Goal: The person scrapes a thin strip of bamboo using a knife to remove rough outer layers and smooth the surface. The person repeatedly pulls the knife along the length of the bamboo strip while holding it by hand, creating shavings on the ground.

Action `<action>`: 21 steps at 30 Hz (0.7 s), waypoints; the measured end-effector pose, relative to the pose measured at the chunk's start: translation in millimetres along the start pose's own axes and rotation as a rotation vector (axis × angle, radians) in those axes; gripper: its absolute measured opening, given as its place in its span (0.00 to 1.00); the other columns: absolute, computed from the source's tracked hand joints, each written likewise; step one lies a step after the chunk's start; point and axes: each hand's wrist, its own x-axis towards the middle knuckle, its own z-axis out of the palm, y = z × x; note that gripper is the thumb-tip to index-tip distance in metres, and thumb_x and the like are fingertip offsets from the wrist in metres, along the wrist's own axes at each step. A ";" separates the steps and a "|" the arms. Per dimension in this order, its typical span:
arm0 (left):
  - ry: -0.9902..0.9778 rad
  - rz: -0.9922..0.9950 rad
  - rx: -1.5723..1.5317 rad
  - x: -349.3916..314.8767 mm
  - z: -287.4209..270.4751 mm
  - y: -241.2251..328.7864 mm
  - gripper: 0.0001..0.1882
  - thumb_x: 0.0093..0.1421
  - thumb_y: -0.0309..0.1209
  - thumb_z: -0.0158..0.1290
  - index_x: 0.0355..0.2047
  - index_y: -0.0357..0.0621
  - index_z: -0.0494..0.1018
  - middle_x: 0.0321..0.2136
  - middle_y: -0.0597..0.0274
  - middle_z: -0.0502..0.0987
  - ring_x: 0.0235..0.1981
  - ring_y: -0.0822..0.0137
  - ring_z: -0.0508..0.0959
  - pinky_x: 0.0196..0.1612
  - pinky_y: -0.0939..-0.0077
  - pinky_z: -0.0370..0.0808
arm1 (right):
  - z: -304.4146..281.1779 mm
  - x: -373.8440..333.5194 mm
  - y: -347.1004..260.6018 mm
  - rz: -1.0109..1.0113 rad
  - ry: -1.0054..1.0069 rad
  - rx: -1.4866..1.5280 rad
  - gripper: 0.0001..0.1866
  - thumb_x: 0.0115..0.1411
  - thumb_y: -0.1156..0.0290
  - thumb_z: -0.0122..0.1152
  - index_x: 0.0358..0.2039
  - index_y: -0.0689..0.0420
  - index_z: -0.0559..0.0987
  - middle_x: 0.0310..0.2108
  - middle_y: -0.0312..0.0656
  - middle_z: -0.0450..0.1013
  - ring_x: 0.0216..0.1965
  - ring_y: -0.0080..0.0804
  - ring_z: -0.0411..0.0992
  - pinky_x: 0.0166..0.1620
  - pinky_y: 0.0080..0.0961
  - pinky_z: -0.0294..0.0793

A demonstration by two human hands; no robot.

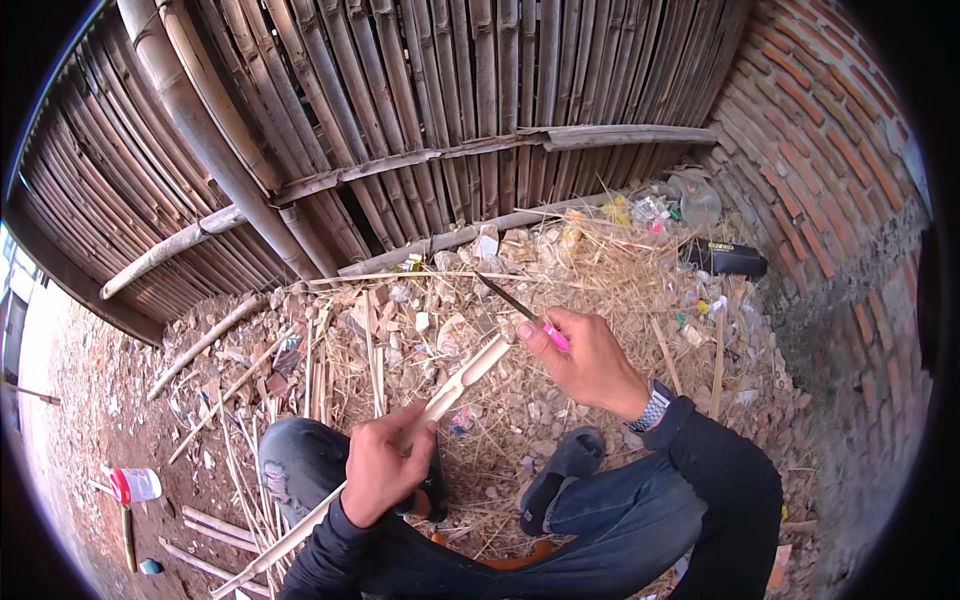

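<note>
My left hand [386,458] is closed around a long split bamboo strip [470,372]. The strip slants from the lower left, over my left knee, up to its far end near the middle of the view, and its pale hollow inner side faces up. My right hand [585,362] grips a knife by its pink handle [556,338]. Its dark narrow blade [505,298] points up and left, just past the strip's far end and apart from it. A watch with a metal band sits on my right wrist.
A bamboo slat wall [420,90] stands ahead, and a brick wall [810,150] rises on the right. Rubble, straw and litter cover the ground. A black case [725,258] lies by the bricks. Several bamboo pieces [220,530] and a red-and-white container [136,485] lie at left.
</note>
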 end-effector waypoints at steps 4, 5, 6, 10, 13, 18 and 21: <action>-0.188 -0.094 -0.099 0.2 -3.5 4.3 0.17 0.63 0.32 0.62 0.47 0.31 0.82 0.26 0.45 0.83 0.26 0.66 0.84 0.34 0.70 0.79 | 11.7 -2.6 9.0 -0.079 0.013 0.210 0.24 0.64 0.50 0.69 0.34 0.63 0.82 0.18 0.44 0.71 0.20 0.29 0.69 0.26 0.35 0.68; -0.210 -0.094 -0.108 1.2 -3.9 7.7 0.17 0.63 0.32 0.62 0.47 0.31 0.82 0.26 0.46 0.84 0.27 0.68 0.84 0.34 0.71 0.79 | 11.6 -4.9 10.6 -0.049 -0.042 0.214 0.23 0.63 0.51 0.70 0.36 0.63 0.83 0.18 0.43 0.71 0.20 0.28 0.69 0.27 0.34 0.69; -0.236 -0.123 -0.117 2.4 -5.2 10.3 0.17 0.63 0.33 0.62 0.47 0.31 0.82 0.25 0.48 0.83 0.26 0.70 0.82 0.33 0.71 0.78 | 11.9 -6.3 11.2 -0.018 -0.096 0.221 0.22 0.62 0.52 0.71 0.37 0.62 0.84 0.18 0.41 0.72 0.20 0.27 0.70 0.27 0.33 0.69; -0.274 -0.161 -0.162 2.3 -7.2 20.4 0.16 0.65 0.32 0.62 0.47 0.31 0.82 0.22 0.58 0.79 0.25 0.76 0.75 0.31 0.74 0.74 | 9.0 -6.2 15.4 0.089 -0.252 0.159 0.17 0.62 0.57 0.73 0.36 0.61 0.86 0.18 0.40 0.73 0.21 0.26 0.71 0.29 0.30 0.71; -0.251 -0.129 -0.149 1.2 -6.3 19.9 0.16 0.66 0.32 0.62 0.47 0.31 0.82 0.22 0.62 0.77 0.25 0.79 0.73 0.30 0.76 0.72 | 5.2 -4.0 21.6 0.106 -0.232 0.197 0.12 0.65 0.63 0.72 0.34 0.60 0.86 0.17 0.29 0.70 0.20 0.16 0.63 0.26 0.24 0.63; -0.276 -0.153 -0.132 3.0 -9.2 20.0 0.16 0.66 0.33 0.63 0.47 0.31 0.82 0.22 0.61 0.78 0.26 0.79 0.73 0.30 0.76 0.72 | -4.8 -3.0 34.4 0.130 -0.118 0.212 0.15 0.64 0.61 0.71 0.30 0.61 0.85 0.16 0.40 0.73 0.19 0.26 0.68 0.27 0.31 0.69; -0.248 -0.139 -0.144 1.2 -7.9 17.4 0.16 0.66 0.33 0.63 0.47 0.31 0.82 0.22 0.60 0.78 0.26 0.78 0.73 0.31 0.76 0.72 | -5.0 -3.6 39.9 0.149 -0.105 0.225 0.17 0.64 0.60 0.71 0.27 0.61 0.83 0.16 0.39 0.72 0.19 0.25 0.67 0.27 0.31 0.69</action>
